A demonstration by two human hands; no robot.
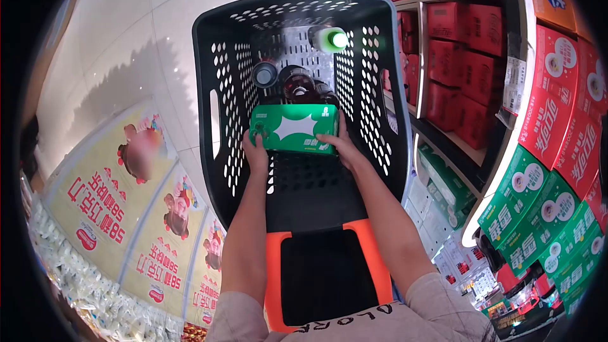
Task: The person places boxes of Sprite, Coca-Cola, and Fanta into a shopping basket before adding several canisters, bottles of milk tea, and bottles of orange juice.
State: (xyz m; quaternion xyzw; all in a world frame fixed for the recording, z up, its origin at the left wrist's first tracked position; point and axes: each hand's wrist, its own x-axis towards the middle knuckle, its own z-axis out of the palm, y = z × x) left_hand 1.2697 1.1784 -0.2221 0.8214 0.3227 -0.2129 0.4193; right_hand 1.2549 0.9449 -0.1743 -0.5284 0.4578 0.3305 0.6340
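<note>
Both hands hold a green carton (292, 128) inside a black shopping basket (218, 76), and the basket serves as the landmark for everything else here. The left hand (256, 152) grips the carton's left end, fingers curled up around its edge. The right hand (342, 147) clasps the carton's right end, thumb along the side and fingers under the lower edge. The carton lies flat and level across the middle of the basket, its broad face with a white starburst mark turned up toward the camera; whether it rests on the basket floor or is held just above it cannot be told.

Deeper in the basket, beyond the carton, stand several bottles. A bottle with a bright green cap (332, 39) stands at the far right corner. A dark grey cap (264, 74) sits at the far left, and a dark bottle with a reddish top (299, 86) stands between them, just behind the carton's far edge. The basket's near end carries an orange handle frame (273, 278), which lies between the person's forearms.

To the right of the basket runs a shelf (465, 145) stacked with red boxes (457, 25) above and green boxes (538, 215) lower down. To the left of the basket, pale floor tiles (126, 38) give way to yellow advertising posters (104, 199).
</note>
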